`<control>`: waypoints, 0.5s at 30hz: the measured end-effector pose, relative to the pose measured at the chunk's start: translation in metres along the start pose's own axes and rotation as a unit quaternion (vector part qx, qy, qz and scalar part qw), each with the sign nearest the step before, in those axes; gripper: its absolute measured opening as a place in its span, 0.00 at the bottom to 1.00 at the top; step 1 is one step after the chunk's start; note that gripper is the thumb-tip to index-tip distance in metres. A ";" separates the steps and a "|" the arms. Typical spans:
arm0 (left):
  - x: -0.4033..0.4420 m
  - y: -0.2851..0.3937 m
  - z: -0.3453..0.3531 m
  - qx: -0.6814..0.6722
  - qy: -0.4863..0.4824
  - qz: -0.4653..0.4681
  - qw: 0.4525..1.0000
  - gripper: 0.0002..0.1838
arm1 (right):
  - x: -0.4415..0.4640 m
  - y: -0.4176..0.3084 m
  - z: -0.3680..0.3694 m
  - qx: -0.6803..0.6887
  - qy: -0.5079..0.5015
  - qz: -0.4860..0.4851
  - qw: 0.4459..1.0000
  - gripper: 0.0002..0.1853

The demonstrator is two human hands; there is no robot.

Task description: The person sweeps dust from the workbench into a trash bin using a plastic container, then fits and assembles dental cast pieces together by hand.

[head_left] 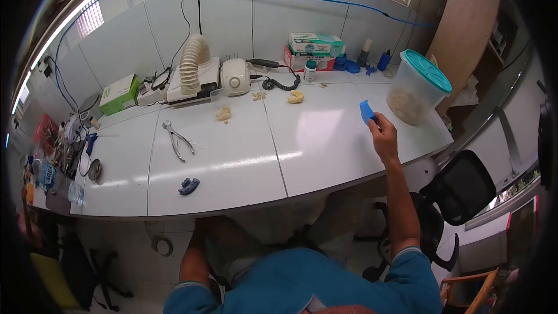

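Observation:
My right hand (pixel 383 135) is raised over the right part of the white table, its fingers closed on a small bright blue piece (pixel 367 111). Just right of it stands a clear tub (pixel 410 96) with a turquoise lid, holding pale material. My left forearm (pixel 194 261) hangs below the table's front edge, and the left hand itself is hidden. Metal pliers (pixel 176 141) lie on the left half of the table, with a dark blue-grey moulded piece (pixel 188 186) nearer the front edge. A yellowish cast (pixel 296 97) rests farther back, near the middle.
At the back are a ribbed hose (pixel 193 64), a white control unit (pixel 236 77), a handpiece (pixel 264 63), stacked glove and mask boxes (pixel 314 46) and a green box (pixel 119 95). Tools and a plastic bottle (pixel 55 180) crowd the left end. A black chair (pixel 465 189) stands right.

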State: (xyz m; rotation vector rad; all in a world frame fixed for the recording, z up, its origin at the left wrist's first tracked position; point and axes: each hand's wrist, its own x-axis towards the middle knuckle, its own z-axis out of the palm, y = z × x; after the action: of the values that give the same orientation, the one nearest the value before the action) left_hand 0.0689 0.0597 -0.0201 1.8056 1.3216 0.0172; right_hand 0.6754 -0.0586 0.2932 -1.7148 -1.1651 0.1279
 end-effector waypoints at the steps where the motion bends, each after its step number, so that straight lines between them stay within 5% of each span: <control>1: -0.004 0.014 0.004 0.080 -0.016 0.033 0.996 0.27 | 0.016 -0.004 0.011 -0.115 -0.001 -0.019 0.993 0.16; 3: -0.011 0.033 0.013 0.213 -0.039 0.088 0.972 0.28 | 0.059 0.028 0.035 -0.224 0.005 -0.092 0.970 0.16; 6: -0.024 0.045 0.033 0.375 -0.047 0.151 0.913 0.29 | 0.108 0.034 0.051 -0.289 -0.043 -0.079 0.953 0.20; 9: -0.039 0.030 0.050 0.402 -0.010 0.169 0.900 0.30 | 0.105 0.023 0.066 -0.349 0.115 -0.292 0.883 0.24; 12: -0.037 -0.035 0.061 0.391 0.097 0.177 0.898 0.36 | 0.023 -0.071 0.046 -0.066 -0.121 -0.250 0.958 0.24; 15: -0.016 -0.142 0.108 0.543 0.271 0.051 0.793 0.36 | -0.102 -0.104 0.013 0.143 -0.501 -0.103 0.847 0.23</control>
State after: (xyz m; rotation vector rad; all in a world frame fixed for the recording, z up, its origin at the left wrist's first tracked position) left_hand 0.0043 -0.0128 -0.1706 3.0141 1.8209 -0.2287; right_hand 0.5487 -0.1236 0.3253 -1.2071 -1.9417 1.1127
